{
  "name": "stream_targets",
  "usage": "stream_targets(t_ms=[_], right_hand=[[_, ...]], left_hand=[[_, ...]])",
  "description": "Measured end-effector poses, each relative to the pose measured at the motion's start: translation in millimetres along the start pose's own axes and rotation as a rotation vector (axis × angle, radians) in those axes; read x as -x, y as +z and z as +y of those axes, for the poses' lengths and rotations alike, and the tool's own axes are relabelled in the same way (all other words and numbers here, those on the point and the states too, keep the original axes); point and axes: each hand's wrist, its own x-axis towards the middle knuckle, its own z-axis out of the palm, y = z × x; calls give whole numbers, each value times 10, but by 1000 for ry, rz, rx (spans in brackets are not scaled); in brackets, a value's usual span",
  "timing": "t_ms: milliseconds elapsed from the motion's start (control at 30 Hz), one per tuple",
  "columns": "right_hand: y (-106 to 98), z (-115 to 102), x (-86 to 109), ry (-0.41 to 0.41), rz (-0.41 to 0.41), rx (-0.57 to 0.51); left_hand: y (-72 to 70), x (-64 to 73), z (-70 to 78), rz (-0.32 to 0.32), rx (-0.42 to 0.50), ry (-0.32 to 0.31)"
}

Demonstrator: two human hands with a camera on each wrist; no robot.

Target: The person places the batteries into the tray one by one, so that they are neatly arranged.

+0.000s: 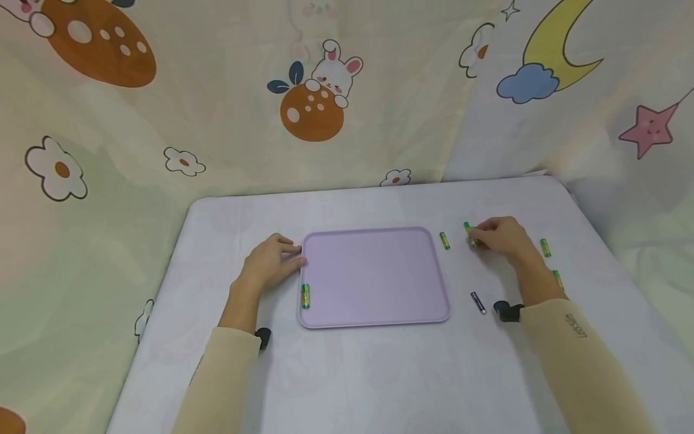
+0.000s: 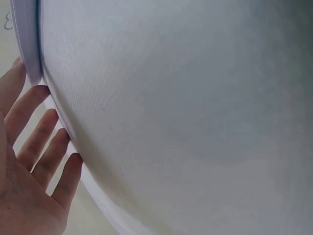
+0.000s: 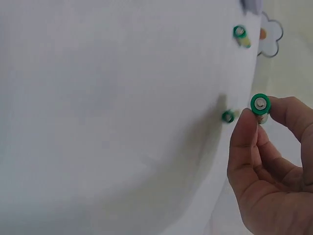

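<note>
My right hand pinches a green AAA-size battery between thumb and fingertips, its flat end facing the wrist camera. Another green battery lies on the table right behind the held one in the head view. At the left side of the lilac tray, my left hand rests with its fingers nearly straight, thumb tip on the rim and fingertips against the table beside it. A green and gold battery lies along the tray's left edge, just below that thumb.
On the white table, a green battery lies just right of the tray. A dark battery is nearer the front. Farther right lie a green battery and one more battery partly behind the right wrist. Printed cloth hangs behind.
</note>
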Motion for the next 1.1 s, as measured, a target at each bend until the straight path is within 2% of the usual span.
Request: stream_targets(t_ms=[267, 667, 933, 1100], right_hand=[[150, -348, 101, -147, -64, -97], [504, -739, 193, -210, -163, -191], [808, -934, 279, -235, -205, -197], [1050, -1028, 333, -308, -212, -147]], left_hand=[[6, -12, 3, 9, -1, 4], [-21, 10, -5, -6, -8, 3], [-23, 8, -3, -27, -18, 19], [-10, 15, -4, -18, -26, 28]])
